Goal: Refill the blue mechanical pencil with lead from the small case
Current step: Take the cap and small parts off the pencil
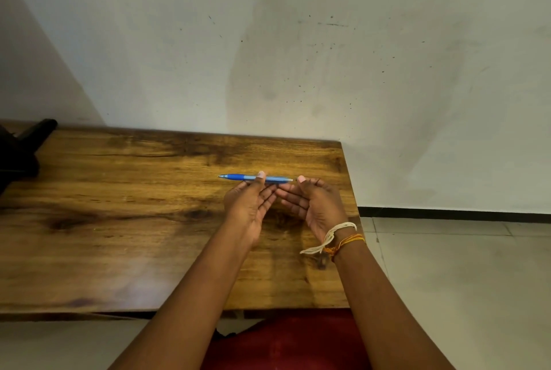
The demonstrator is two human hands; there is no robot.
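Note:
The blue mechanical pencil (238, 177) lies level above the wooden table (125, 190), its tip pointing left. My left hand (250, 205) grips its middle between thumb and fingers, palm up. Just past the pencil's pale right end, my right hand (316, 205) pinches thumb against forefinger. A thin dark sliver of lead (296, 180) shows between that pinch and the pencil's end. The small case is not in view.
A dark object (21, 149) sits at the table's far left edge. The table's back edge meets a white wall (298, 41), and its right edge drops to a tiled floor (447, 265). Thread bands (337, 238) circle my right wrist.

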